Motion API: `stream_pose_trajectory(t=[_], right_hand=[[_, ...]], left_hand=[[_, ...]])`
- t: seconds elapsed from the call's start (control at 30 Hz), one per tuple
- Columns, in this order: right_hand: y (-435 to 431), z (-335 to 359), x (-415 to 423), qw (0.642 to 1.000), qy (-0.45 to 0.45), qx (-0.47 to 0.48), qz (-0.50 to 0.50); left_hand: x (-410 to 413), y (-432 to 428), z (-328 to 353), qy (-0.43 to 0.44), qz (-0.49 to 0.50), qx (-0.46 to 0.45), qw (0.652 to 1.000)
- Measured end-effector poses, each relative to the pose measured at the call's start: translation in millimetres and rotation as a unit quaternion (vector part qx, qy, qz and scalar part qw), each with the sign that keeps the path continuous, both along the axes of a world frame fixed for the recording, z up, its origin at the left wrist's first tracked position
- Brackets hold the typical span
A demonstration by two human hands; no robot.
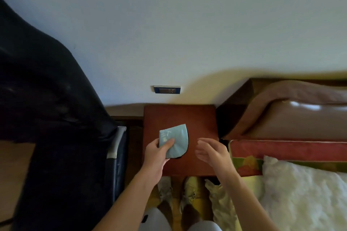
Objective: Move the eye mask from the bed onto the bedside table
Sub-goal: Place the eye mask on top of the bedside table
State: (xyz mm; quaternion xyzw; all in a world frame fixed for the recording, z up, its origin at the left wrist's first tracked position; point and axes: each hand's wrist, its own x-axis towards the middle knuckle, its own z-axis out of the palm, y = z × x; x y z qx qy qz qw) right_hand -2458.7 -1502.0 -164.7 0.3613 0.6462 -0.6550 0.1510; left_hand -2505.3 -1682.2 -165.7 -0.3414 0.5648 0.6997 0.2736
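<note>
The eye mask (177, 140) is light blue with pale markings and a black underside, folded in half. My left hand (156, 153) grips its lower left part, thumb on top, and holds it over the reddish-brown bedside table (199, 118). Whether the mask rests on the tabletop or hovers just above it, I cannot tell. My right hand (212, 153) is to the right of the mask, over the table's right front part, fingers spread and holding nothing. The bed (300, 193) lies to the right.
A brown padded headboard (291, 116) rises right of the table. A white fluffy blanket (304, 199) covers the bed. A dark cloth (47, 99) hangs over furniture on the left. A wall socket (167, 90) sits above the table. Shoes (189, 191) lie on the floor below.
</note>
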Motion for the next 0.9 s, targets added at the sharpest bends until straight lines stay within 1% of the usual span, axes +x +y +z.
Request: stream_pose_trajectory(t=[0.07, 0.13, 0.27, 0.43, 0.53, 0.7, 0.8, 0.9], right_hand=[[12, -30, 2, 0.995, 0.004, 0.089, 0.055], [20, -62, 6, 0.978, 0.02, 0.167, 0.122], [34, -132, 18, 0.95, 0.041, 0.224, 0.214], [39, -209, 38, 0.897, 0.052, 0.295, 0.326], [36, -246, 49, 0.864, 0.052, 0.339, 0.369], [37, -294, 65, 0.795, 0.108, 0.423, 0.42], [39, -315, 76, 0.775, 0.108, 0.457, 0.423], [41, -331, 87, 0.763, 0.114, 0.474, 0.425]], left_hand=[[-4, 6, -31, -0.023, -0.011, -0.008, 1.0], [-7, 11, -64, -0.039, -0.023, -0.014, 0.999], [-12, 19, -134, -0.05, -0.051, -0.038, 0.997], [-13, 24, -211, -0.052, -0.081, -0.102, 0.99], [-11, 28, -246, -0.042, -0.106, -0.157, 0.981], [-13, 39, -285, 0.008, -0.156, -0.242, 0.958], [-12, 44, -298, 0.036, -0.171, -0.292, 0.94], [-13, 45, -302, 0.069, -0.218, -0.338, 0.913]])
